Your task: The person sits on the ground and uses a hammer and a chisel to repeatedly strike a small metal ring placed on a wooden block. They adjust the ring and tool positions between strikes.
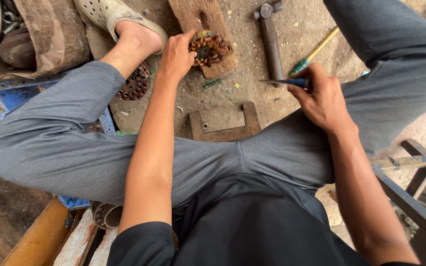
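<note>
head view, looking down past the person's grey-trousered legs to a dusty concrete floor [232,88]. left hand [177,55]: arm stretched forward, fingers [189,35] curled over the near edge of a motor stator [208,48], a rusty ring of laminations with copper windings, steadying it; the grasp is partial, thumb side hidden behind the hand. the stator sits on a worn wooden block [204,22] that lies on the floor ahead of the person, between the two legs. right hand [321,96]: fingers closed around the blue handle of a pointed tool [292,82], whose thin metal tip points leftward toward the stator but stays well apart from it; whether it is a screwdriver or an awl cannot be told. just beyond this hand a hammer [270,37] with a wooden handle lies on the floor, head away from the person, and a slender tool with a yellow shaft and green grip [314,51] lies slanted beside it. a second stator [135,83] rests near the left ankle, below a foot in a pale perforated clog [109,14]. a u-shaped wooden frame [225,125] lies close to the body. a blue metal plate [11,96] shows under the left leg; a dark metal stand [420,197] appears at lower right.
</note>
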Demonstrator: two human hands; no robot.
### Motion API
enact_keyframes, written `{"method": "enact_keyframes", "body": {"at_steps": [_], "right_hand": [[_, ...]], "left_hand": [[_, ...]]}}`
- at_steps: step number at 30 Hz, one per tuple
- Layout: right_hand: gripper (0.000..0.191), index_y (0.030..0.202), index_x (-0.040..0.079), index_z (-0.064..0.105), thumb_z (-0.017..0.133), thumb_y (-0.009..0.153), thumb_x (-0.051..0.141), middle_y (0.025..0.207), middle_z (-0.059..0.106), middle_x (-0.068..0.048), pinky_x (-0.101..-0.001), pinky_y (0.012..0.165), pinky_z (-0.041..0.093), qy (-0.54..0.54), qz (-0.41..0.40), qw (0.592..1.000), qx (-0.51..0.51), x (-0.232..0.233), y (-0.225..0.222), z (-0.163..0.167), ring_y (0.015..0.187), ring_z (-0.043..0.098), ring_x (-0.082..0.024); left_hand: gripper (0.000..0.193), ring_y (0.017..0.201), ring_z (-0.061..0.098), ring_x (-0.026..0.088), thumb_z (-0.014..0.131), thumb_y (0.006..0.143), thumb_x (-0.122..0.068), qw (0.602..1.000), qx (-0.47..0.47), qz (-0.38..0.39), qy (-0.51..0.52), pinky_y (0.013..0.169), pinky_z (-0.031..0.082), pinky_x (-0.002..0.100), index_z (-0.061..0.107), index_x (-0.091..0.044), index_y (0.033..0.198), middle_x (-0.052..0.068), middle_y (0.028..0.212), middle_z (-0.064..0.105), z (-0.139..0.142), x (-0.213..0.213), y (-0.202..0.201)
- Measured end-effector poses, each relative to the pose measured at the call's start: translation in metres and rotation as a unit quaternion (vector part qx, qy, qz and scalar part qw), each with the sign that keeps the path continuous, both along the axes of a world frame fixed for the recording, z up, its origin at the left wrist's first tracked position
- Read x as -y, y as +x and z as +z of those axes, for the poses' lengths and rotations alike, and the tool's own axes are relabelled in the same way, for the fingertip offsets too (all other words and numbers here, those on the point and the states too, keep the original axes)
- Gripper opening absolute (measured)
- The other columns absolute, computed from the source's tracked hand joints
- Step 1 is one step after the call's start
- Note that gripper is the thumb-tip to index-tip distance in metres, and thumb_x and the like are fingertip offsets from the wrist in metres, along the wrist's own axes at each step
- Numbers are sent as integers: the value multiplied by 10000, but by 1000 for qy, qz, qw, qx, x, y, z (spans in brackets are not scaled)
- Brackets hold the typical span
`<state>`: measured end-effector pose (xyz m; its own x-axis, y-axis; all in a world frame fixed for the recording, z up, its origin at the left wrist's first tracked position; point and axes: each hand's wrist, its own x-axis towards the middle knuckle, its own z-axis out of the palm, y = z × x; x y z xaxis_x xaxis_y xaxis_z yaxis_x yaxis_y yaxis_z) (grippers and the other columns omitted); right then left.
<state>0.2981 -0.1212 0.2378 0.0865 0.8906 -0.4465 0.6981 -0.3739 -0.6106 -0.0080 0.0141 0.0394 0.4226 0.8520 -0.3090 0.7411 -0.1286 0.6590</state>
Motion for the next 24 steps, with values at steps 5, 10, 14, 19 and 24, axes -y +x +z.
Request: {"method": "enact_keyframes", "body": {"at_steps": [5, 10, 14, 19, 24], "right_hand": [[207, 1187, 11, 690, 707, 1009, 115, 932, 741, -198, -383, 693, 548, 74, 127, 988, -46, -23, -24, -7, 762, 715, -285], [255, 1206, 17, 690, 710, 988, 149, 827, 730, -184, -384, 624, 523, -4, 93, 994, -63, -42, -41, -19, 668, 696, -266], [255, 1202, 31, 705, 715, 979, 155, 839, 747, -171, -372, 618, 523, -49, 79, 995, -30, -40, -36, -22, 653, 699, -250], [238, 1195, 12, 708, 722, 988, 129, 877, 761, -144, -341, 667, 543, -17, 38, 997, -63, -37, -22, -27, 746, 724, -207], [231, 1203, 5, 704, 711, 997, 109, 906, 769, -131, -327, 698, 554, -8, 27, 996, -79, -37, -18, -32, 796, 742, -187]], "left_hand": [[532, 1174, 648, 415, 766, 871, -33, 999, -19, 43, -16, 996, 537, 457, 571, 55, 1358, 304, 1328, 614, -16, 1, 15], [594, 1143, 670, 400, 771, 869, -31, 997, 11, 59, -42, 991, 556, 439, 512, 73, 1394, 293, 1249, 654, -16, -2, 22], [457, 1066, 708, 392, 807, 830, -40, 1000, 12, 5, 25, 897, 574, 438, 636, 44, 1246, 269, 1177, 701, -17, -11, 20], [384, 987, 747, 358, 795, 852, -5, 1000, 23, 5, -19, 819, 624, 398, 652, 66, 1201, 264, 1109, 722, -16, -10, 16], [382, 956, 755, 335, 808, 827, 2, 998, 43, 36, 17, 802, 622, 392, 667, 69, 1176, 245, 1094, 740, -21, 5, 20]]}}
